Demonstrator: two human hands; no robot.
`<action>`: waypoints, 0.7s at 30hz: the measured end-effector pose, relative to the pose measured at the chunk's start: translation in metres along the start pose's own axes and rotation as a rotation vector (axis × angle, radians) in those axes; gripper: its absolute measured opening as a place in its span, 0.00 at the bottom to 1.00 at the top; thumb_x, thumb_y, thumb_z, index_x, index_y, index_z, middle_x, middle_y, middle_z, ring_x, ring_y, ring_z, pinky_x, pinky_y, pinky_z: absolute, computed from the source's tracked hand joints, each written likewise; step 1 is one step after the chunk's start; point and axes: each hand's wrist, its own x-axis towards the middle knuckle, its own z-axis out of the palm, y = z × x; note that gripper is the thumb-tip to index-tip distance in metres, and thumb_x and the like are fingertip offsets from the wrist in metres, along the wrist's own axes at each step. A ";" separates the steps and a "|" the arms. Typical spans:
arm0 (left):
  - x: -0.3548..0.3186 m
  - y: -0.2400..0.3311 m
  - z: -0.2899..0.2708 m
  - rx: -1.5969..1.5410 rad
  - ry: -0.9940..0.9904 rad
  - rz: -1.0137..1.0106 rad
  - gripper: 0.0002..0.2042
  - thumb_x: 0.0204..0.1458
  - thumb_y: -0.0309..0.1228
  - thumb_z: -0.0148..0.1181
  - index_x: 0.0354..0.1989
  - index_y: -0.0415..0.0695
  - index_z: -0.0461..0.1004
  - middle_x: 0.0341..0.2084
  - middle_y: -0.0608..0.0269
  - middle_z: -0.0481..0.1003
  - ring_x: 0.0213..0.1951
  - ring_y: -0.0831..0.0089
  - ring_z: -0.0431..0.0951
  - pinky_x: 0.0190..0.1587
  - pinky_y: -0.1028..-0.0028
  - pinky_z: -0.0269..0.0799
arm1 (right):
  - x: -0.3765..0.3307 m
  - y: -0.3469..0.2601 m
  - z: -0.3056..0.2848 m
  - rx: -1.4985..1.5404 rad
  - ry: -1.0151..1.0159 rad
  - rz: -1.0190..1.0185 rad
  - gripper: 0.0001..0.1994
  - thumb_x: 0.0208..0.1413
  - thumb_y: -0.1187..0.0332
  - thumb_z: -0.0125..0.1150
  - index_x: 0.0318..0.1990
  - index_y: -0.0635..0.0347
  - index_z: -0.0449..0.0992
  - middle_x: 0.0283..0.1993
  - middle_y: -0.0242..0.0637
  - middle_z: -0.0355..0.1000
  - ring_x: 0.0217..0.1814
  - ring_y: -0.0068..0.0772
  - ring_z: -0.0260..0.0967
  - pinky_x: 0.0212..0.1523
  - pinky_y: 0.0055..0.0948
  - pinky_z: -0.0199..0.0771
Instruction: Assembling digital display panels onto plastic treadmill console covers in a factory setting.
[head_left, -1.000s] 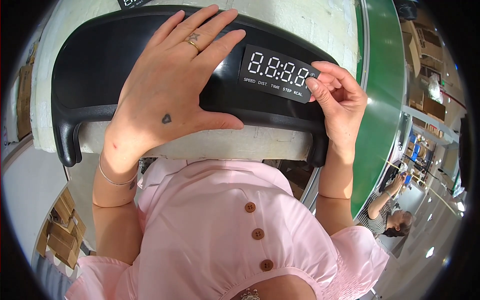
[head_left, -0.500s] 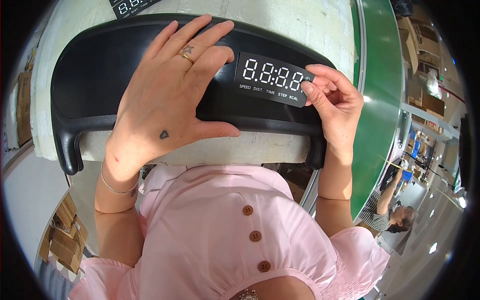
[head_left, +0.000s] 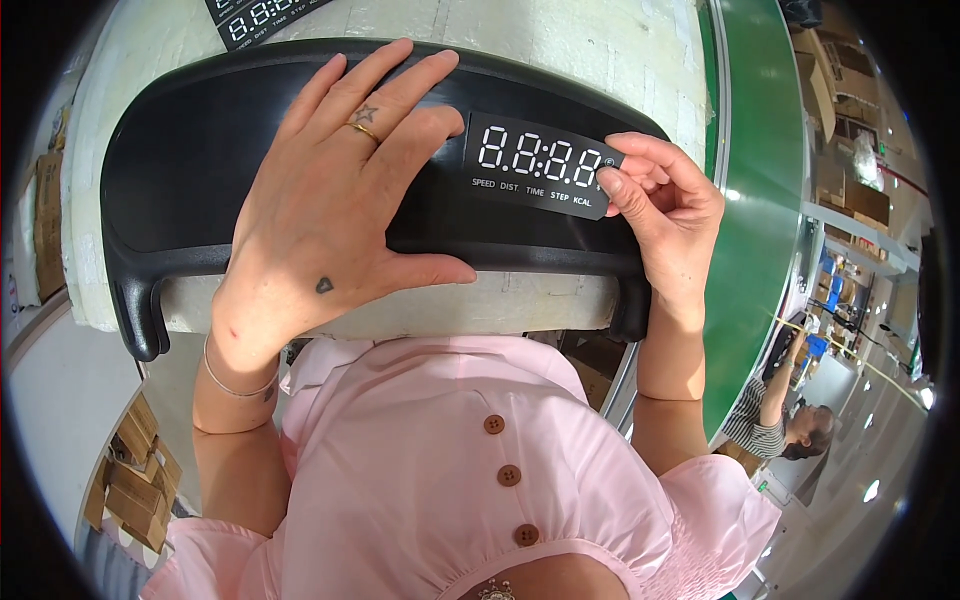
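A long black curved plastic panel (head_left: 190,170) lies across a white foam-topped bench. My left hand (head_left: 330,210) presses flat on its middle, fingers spread, a ring on one finger. A black display sticker (head_left: 535,165) with white digits and small labels sits on the panel's right part. My right hand (head_left: 660,210) pinches the sticker's right end between thumb and fingertips. The sticker's left edge lies next to my left index finger.
More display stickers (head_left: 260,15) lie at the top edge on the white bench (head_left: 600,50). A green conveyor belt (head_left: 760,180) runs along the right. A seated person (head_left: 790,420) works at lower right. Cardboard boxes (head_left: 130,480) are stacked on the floor at lower left.
The view has shifted slightly; the panel and hands sit lower in the picture. My right hand's fingers have settled on the sticker's right end. My left hand stays flat.
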 end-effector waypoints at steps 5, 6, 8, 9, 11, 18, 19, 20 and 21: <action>0.000 0.001 0.000 0.004 0.004 -0.004 0.40 0.26 0.54 0.74 0.50 0.45 0.69 0.63 0.58 0.65 0.66 0.51 0.60 0.67 0.51 0.51 | 0.000 0.001 0.000 0.014 -0.008 -0.013 0.14 0.51 0.82 0.66 0.47 0.67 0.78 0.34 0.34 0.77 0.33 0.17 0.73 0.31 0.16 0.75; 0.000 0.001 0.000 0.002 0.006 -0.005 0.40 0.25 0.53 0.74 0.50 0.45 0.70 0.63 0.58 0.65 0.66 0.51 0.60 0.67 0.51 0.51 | 0.000 0.001 0.000 0.014 -0.009 -0.012 0.14 0.51 0.82 0.66 0.47 0.67 0.78 0.34 0.34 0.77 0.33 0.17 0.73 0.31 0.16 0.75; 0.001 0.002 0.000 -0.004 0.010 -0.003 0.40 0.25 0.53 0.74 0.49 0.45 0.70 0.63 0.58 0.65 0.66 0.51 0.60 0.67 0.51 0.51 | 0.000 0.000 0.000 0.014 -0.007 -0.012 0.14 0.51 0.82 0.66 0.46 0.67 0.78 0.34 0.34 0.77 0.33 0.17 0.73 0.31 0.16 0.75; 0.001 0.002 0.000 -0.009 0.015 -0.003 0.40 0.25 0.53 0.74 0.49 0.45 0.70 0.63 0.58 0.66 0.66 0.51 0.60 0.67 0.51 0.51 | 0.000 0.000 0.000 0.010 -0.006 -0.012 0.14 0.51 0.82 0.66 0.46 0.66 0.78 0.34 0.34 0.77 0.34 0.17 0.73 0.31 0.16 0.75; 0.001 0.002 -0.001 -0.005 0.013 -0.004 0.40 0.25 0.53 0.74 0.49 0.45 0.70 0.62 0.58 0.66 0.66 0.51 0.60 0.67 0.51 0.52 | 0.000 0.000 0.000 0.006 -0.004 -0.012 0.14 0.52 0.82 0.66 0.46 0.66 0.78 0.34 0.33 0.77 0.34 0.17 0.73 0.31 0.15 0.75; 0.001 0.003 -0.001 0.014 0.007 -0.009 0.40 0.26 0.55 0.74 0.48 0.44 0.71 0.62 0.57 0.66 0.66 0.51 0.61 0.67 0.51 0.52 | 0.000 0.000 0.001 0.018 -0.004 -0.009 0.13 0.52 0.82 0.65 0.46 0.65 0.78 0.34 0.33 0.77 0.34 0.16 0.73 0.31 0.15 0.75; 0.002 0.002 -0.001 0.015 0.005 -0.005 0.40 0.26 0.55 0.74 0.48 0.44 0.71 0.62 0.57 0.66 0.66 0.51 0.61 0.67 0.51 0.52 | 0.000 0.001 0.001 0.015 -0.008 -0.011 0.13 0.52 0.82 0.65 0.46 0.65 0.78 0.34 0.33 0.78 0.34 0.16 0.73 0.31 0.15 0.75; 0.002 0.003 -0.002 0.020 0.003 -0.005 0.39 0.26 0.55 0.73 0.48 0.44 0.71 0.62 0.57 0.66 0.66 0.51 0.61 0.67 0.51 0.52 | 0.000 0.001 0.001 0.016 -0.004 -0.011 0.13 0.52 0.82 0.65 0.46 0.65 0.78 0.34 0.33 0.78 0.34 0.16 0.73 0.31 0.15 0.75; 0.002 0.003 -0.002 0.025 0.001 -0.004 0.39 0.26 0.55 0.73 0.48 0.44 0.71 0.62 0.56 0.66 0.66 0.51 0.61 0.67 0.51 0.52 | 0.000 0.001 0.002 0.021 -0.006 -0.012 0.13 0.52 0.82 0.65 0.46 0.65 0.78 0.34 0.32 0.77 0.34 0.16 0.73 0.31 0.15 0.75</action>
